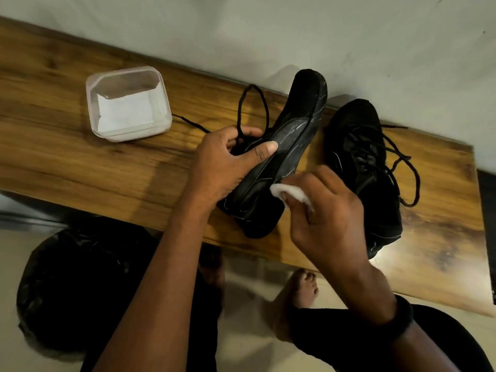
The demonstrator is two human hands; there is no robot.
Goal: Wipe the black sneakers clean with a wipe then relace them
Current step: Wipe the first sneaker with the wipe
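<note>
Black sneaker point(288, 146) lies tipped on its side on the wooden desk point(80, 146), its side and sole edge turned up; the left hand point(225, 162) grips it, thumb on top and fingers curled by the loose lace point(252, 108). The right hand point(327, 210) pinches a white wipe point(291, 191) against it near the heel. The second sneaker point(362, 170) stands just beside, laced. A clear tub point(128, 103) of wipes sits to the left
</note>
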